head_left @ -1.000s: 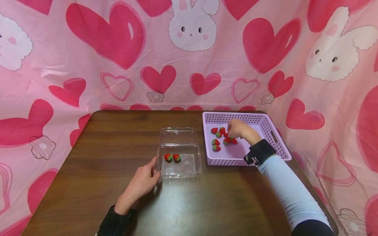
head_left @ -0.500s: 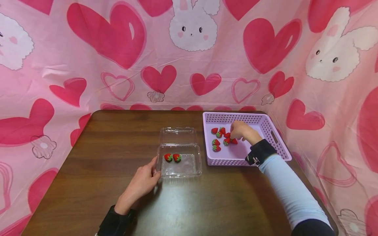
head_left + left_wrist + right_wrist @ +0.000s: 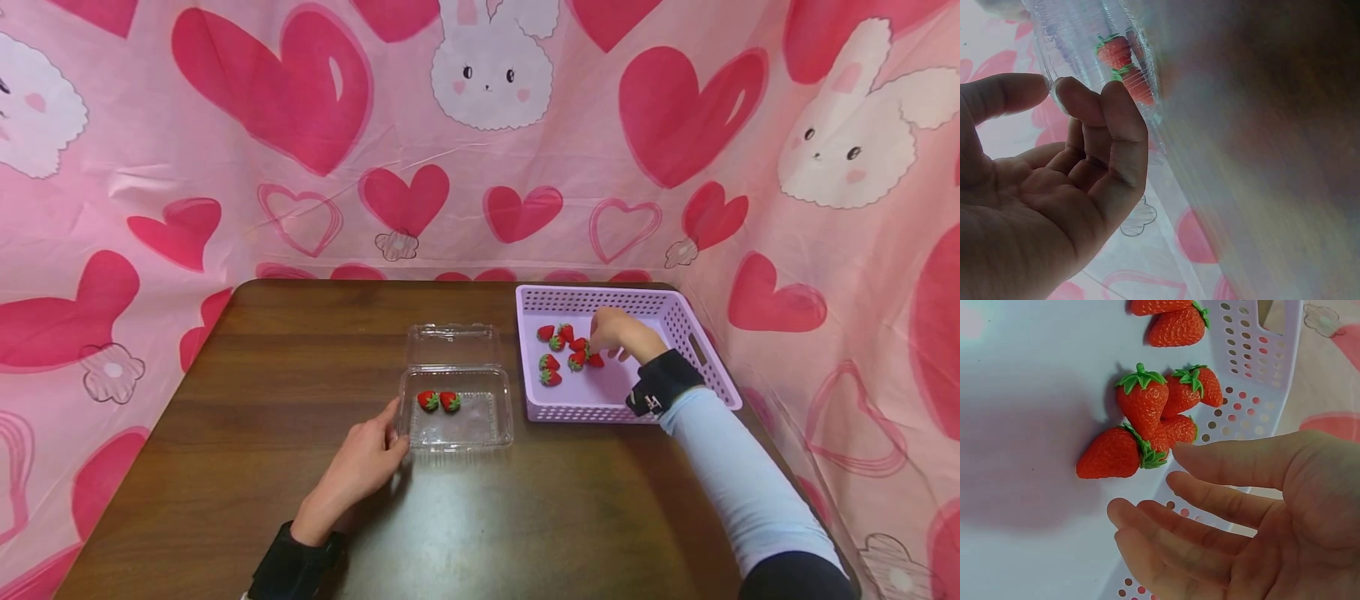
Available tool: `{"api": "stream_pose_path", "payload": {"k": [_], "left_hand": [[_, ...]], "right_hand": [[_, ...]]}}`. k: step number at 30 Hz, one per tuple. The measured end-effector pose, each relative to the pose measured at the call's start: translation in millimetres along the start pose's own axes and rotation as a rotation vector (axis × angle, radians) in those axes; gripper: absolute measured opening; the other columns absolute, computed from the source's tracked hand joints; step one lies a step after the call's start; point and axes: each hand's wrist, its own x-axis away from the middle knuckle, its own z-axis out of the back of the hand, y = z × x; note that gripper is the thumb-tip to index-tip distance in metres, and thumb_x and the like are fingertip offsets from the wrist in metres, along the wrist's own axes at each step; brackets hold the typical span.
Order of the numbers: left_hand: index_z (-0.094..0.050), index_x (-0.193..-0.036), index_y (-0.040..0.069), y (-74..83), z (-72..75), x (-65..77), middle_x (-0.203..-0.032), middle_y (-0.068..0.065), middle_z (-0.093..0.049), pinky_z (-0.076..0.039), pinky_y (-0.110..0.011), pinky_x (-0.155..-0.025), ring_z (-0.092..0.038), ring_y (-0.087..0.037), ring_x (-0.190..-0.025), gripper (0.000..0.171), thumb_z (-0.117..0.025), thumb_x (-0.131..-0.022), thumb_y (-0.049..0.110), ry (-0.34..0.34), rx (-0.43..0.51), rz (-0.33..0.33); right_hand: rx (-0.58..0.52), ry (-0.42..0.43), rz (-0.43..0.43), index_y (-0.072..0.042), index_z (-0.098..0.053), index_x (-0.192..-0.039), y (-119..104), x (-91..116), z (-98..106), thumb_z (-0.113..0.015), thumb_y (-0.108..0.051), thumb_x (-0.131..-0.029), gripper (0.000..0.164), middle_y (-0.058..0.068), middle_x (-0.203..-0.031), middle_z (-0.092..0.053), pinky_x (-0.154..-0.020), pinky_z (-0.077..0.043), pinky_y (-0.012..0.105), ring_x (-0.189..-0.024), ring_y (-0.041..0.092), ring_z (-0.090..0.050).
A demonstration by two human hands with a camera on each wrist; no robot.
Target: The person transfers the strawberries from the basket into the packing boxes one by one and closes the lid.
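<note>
On the table, a clear plastic clamshell container (image 3: 459, 432) lies with its lid (image 3: 452, 344) folded back. Two strawberries (image 3: 438, 402) sit inside it. My left hand (image 3: 363, 457) pinches the container's left rim between thumb and forefinger, as the left wrist view confirms. Over the purple basket (image 3: 705, 379), my right hand (image 3: 624, 333) hovers with fingers relaxed and apart. In the right wrist view, nothing is between its fingers, and the thumb tip is close to a cluster of strawberries (image 3: 1143, 403). Several strawberries (image 3: 551, 378) lie on the left side of the basket floor.
The basket's raised, perforated walls surround the strawberries at the table's back right. Brown tabletop (image 3: 480, 533) spreads in front of both containers. A pink curtain (image 3: 315, 225) printed with hearts and rabbits hangs behind and beside the table.
My right hand has shifted slightly right within the basket, uncovering more of the strawberries beside it. My left hand and the clamshell container have stayed put.
</note>
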Motion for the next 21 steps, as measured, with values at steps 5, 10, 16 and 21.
{"api": "stream_pose_path", "payload": {"k": [5,10,16,21], "left_hand": [[-0.036,-0.162,0.0,-0.2,0.3,0.3,-0.073,-0.006,-0.051,-0.043,-0.028,-0.05,-0.051,-0.019,-0.058,0.071,-0.067,-0.098,0.008,-0.004,0.006,0.003],[-0.036,-0.162,0.001,-0.7,-0.2,0.1,-0.074,-0.006,-0.051,-0.042,-0.028,-0.05,-0.051,-0.019,-0.058,0.072,-0.067,-0.098,0.01,-0.005,0.008,0.006],[-0.036,-0.163,0.001,-1.2,-1.0,0.6,-0.075,-0.006,-0.051,-0.042,-0.028,-0.05,-0.052,-0.019,-0.058,0.072,-0.067,-0.098,0.01,-0.005,0.01,0.011],[-0.036,-0.163,0.001,-0.3,-1.3,0.2,-0.075,-0.006,-0.051,-0.042,-0.028,-0.05,-0.051,-0.019,-0.058,0.072,-0.067,-0.098,0.009,-0.003,0.015,0.01]], "right_hand": [[-0.016,-0.012,-0.008,0.006,-0.066,-0.111,1.7,-4.1,-0.2,-0.073,-0.004,-0.09,0.024,0.02,-0.102,-0.067,-0.075,-0.061,0.05,-0.09,0.039,-0.071],[-0.036,-0.019,-0.026,0.007,-0.064,-0.116,1.8,-5.0,-0.9,-0.072,-0.004,-0.091,0.028,0.021,-0.105,-0.066,-0.077,-0.061,0.049,-0.091,0.039,-0.07],[-0.044,-0.022,-0.026,0.008,-0.062,-0.119,0.6,-5.7,-2.2,-0.071,-0.003,-0.091,0.032,0.022,-0.107,-0.065,-0.076,-0.061,0.048,-0.092,0.04,-0.071],[-0.025,-0.023,-0.019,0.009,-0.063,-0.114,-0.2,-7.0,-2.0,-0.072,-0.002,-0.09,0.028,0.02,-0.1,-0.067,-0.076,-0.062,0.049,-0.089,0.039,-0.072]]}}
